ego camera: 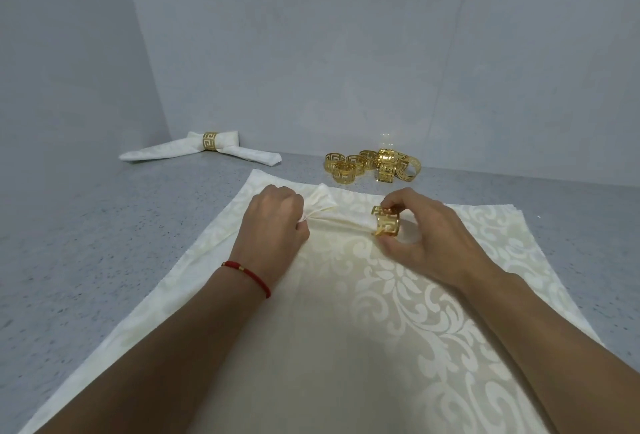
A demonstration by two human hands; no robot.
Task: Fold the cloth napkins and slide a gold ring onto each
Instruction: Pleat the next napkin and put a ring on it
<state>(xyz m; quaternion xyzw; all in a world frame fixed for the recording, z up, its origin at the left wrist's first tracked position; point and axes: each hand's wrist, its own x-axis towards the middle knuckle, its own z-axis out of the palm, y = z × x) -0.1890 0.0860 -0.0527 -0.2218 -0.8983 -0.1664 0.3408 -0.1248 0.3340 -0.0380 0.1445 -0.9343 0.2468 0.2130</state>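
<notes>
Now gold ring (386,225) between right fingers (388,243).

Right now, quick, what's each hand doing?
Left hand: gripping the bunched cloth napkin.
Right hand: pinching a gold napkin ring on the napkin's end.

Speckled grey countertop (104,243), pale grey walls (311,52)

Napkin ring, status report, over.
Left hand grips the gathered napkin. Right hand pinches the gold ring, just onto the napkin's end. Nothing in the way; spare rings behind.
</notes>
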